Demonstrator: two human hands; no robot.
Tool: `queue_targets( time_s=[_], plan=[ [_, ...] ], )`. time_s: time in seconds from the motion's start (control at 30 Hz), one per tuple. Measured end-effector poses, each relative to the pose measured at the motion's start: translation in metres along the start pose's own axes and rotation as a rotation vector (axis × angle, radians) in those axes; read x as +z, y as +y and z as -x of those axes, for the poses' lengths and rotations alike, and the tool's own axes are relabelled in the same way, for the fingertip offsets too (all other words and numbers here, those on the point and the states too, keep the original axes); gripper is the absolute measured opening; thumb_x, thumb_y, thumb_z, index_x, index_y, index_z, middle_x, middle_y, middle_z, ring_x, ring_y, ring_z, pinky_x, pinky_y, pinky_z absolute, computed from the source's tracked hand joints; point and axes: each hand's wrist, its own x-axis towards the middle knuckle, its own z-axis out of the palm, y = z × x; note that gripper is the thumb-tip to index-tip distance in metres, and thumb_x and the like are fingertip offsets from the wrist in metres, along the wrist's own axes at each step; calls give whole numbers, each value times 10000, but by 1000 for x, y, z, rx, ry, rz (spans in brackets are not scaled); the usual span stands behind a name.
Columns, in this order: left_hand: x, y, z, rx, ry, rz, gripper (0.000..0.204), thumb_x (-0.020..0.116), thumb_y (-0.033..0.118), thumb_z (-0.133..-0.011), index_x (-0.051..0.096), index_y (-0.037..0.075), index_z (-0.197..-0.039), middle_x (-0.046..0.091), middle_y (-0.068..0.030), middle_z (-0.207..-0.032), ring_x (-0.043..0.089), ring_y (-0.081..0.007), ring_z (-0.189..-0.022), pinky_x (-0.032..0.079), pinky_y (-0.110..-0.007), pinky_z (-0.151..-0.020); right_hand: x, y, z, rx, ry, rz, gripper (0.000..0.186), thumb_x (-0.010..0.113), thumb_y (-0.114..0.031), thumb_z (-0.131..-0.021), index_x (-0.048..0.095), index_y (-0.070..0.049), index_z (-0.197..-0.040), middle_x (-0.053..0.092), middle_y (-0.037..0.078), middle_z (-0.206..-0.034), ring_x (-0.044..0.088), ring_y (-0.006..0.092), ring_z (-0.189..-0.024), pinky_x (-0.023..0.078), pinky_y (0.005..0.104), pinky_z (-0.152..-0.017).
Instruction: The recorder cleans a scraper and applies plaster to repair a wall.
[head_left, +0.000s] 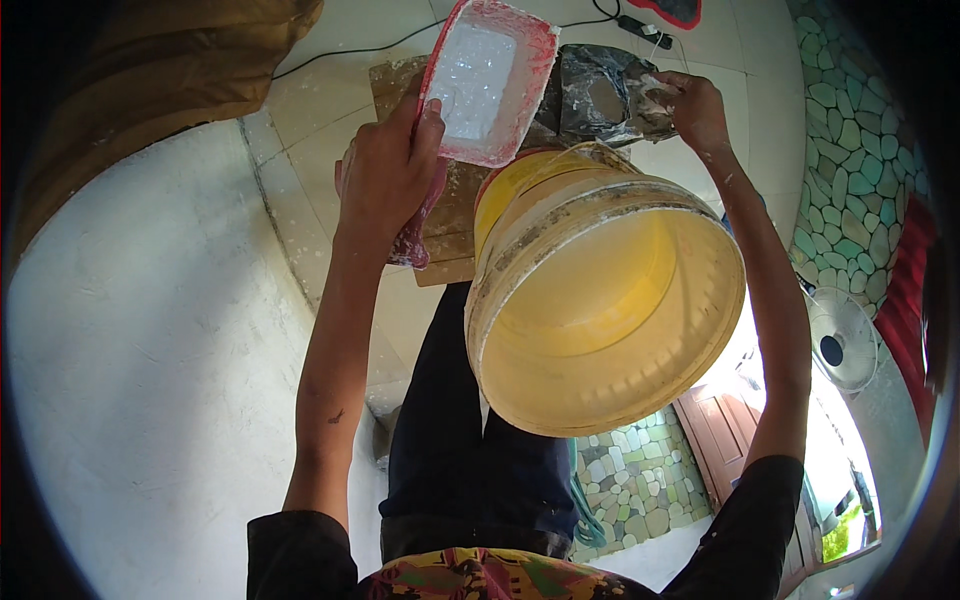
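My left hand (390, 165) is closed on the rim of a red plastic tub (540, 60), tilted, with a wet white mix inside. A dark red cloth (410, 235) hangs below that hand; whether the fingers hold it too, I cannot tell. My right hand (695, 110) pinches the edge of a crumpled black plastic sheet (585, 75) smeared with white. Between my forearms is a big yellow bucket (690, 355), its stained mouth facing me and its inside coated pale. Its far end and what supports it are partly hidden.
Brown cardboard (455, 205) lies on the tiled floor (325, 160) beyond the bucket. A white wall (130, 300) rises on the left beside brown draped fabric (170, 80). A black cable (365, 47) runs to a power strip (643, 31). At right stands a fan (843, 340).
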Motion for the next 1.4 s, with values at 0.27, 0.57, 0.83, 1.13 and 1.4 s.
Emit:
queue_targets(
  time_s=[0.27,0.57,0.83,1.13,1.4],
  plan=[
    [3,5,2,55,49,37,353,496,315,-1042,647,3,-1109,650,-255,-759,645,-413,-676,502,-426,-656,-1,-2,4,-61,46,32,303,750,-113,-808,766,-98,-1110,748,159,-1038,735,292,-915,563,348,-862],
    [1,7,1,78,31,6,344,497,349,-1016,660,48,-1045,680,-242,-778,667,-450,-745,517,-518,-705,-9,19,-5,51,-98,-406,322,728,-122,-885,712,-16,-1188,757,139,-1011,714,202,-846,557,322,-794],
    [1,8,1,74,14,52,335,521,343,-1027,661,43,-1081,648,-265,-760,638,-469,-734,490,-490,-665,-69,-95,27,-134,-205,-680,301,668,-129,-949,680,-12,-1226,717,38,-1061,663,110,-962,494,246,-852],
    [0,12,10,77,36,51,348,509,345,-1026,669,46,-1106,659,-276,-800,646,-477,-789,498,-491,-702,-55,-222,35,-513,-207,-81,232,705,-52,-814,721,7,-1038,720,242,-962,718,355,-901,536,403,-786],
    [0,19,14,25,35,112,366,516,353,-1017,668,23,-1067,658,-277,-814,645,-473,-795,501,-479,-714,-56,-246,47,-446,-263,-51,265,677,1,-761,727,-11,-1021,712,240,-955,693,407,-905,544,417,-810]
  ],
)
